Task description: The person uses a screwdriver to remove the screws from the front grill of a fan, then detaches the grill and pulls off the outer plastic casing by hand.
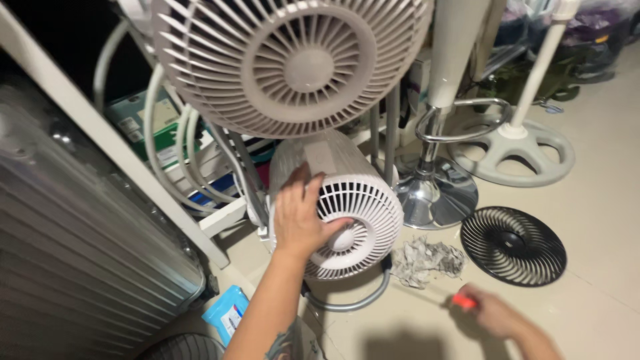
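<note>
Our left hand spreads open across the small fan on the floor, palm on its white grille and thumb near the hub; we press squarely so it cannot roll. Our right hand, well to the right, is closed on a screwdriver, best kept in line with any screw.
</note>
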